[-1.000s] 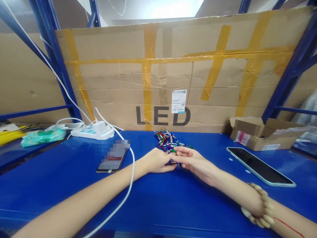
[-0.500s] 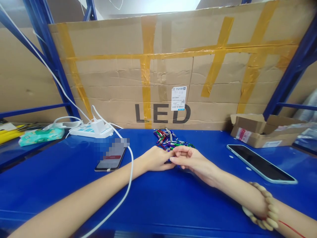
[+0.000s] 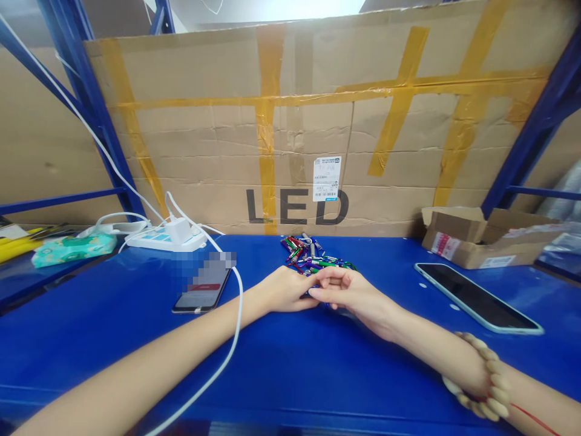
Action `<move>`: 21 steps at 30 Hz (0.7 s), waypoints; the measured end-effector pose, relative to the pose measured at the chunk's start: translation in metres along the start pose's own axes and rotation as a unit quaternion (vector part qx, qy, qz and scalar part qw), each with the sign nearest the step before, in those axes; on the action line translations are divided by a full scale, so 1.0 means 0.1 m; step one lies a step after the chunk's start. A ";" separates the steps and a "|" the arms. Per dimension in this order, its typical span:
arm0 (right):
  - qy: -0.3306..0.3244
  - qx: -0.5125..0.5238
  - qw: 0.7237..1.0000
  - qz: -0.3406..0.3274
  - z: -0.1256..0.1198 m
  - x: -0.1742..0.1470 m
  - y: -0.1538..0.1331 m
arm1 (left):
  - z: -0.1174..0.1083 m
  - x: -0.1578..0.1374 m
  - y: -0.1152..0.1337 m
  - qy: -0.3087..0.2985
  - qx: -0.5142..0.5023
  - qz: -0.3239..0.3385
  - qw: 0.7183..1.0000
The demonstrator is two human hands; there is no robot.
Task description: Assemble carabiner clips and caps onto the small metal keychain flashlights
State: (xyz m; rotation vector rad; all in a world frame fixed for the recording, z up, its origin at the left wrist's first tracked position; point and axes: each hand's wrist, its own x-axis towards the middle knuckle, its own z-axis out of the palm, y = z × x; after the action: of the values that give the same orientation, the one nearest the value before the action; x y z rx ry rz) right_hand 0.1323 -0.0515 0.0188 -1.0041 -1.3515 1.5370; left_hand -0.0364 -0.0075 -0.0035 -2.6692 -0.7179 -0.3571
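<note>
My left hand rests low over the blue table with its back toward me. Its thumb and forefinger point right and meet the fingers of my right hand. A bit of dark blue shows between the fingers, too small to name. The right hand's fingers are curled in toward its thumb; whatever they hold is hidden. Just beyond both hands lies a pile of small shiny metal pieces in red, green, blue, purple and silver, some with carabiner-like clips. The hands cover the near part of this pile.
A phone lies left, with a white cable crossing over my left forearm. Farther left are a power strip and a tissue pack. On the right are another phone and an open carton. A large cardboard sheet stands behind.
Both hands keep almost the same pose, fingers still together. The whole view has shifted very slightly; the pile and the phones stay where they were.
</note>
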 end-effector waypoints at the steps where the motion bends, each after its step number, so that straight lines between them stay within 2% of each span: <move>1: -0.001 0.000 1.000 0.000 0.00 0.00 0.00 | 0.00 0.00 0.00 0.000 -0.001 0.001 1.000; 14: 0.017 -0.023 0.999 0.039 0.01 -0.01 -0.01 | -0.01 0.02 0.00 -0.012 -0.001 -0.003 1.000; 21: 0.011 -0.021 0.999 0.035 0.00 -0.01 -0.01 | 0.02 0.01 -0.01 0.016 -0.018 0.007 1.000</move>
State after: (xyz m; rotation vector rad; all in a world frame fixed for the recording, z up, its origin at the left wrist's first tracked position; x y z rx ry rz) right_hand 0.1325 -0.0525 0.0194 -1.1015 -1.3510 1.5490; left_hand -0.0359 -0.0056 -0.0047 -2.6952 -0.6888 -0.4124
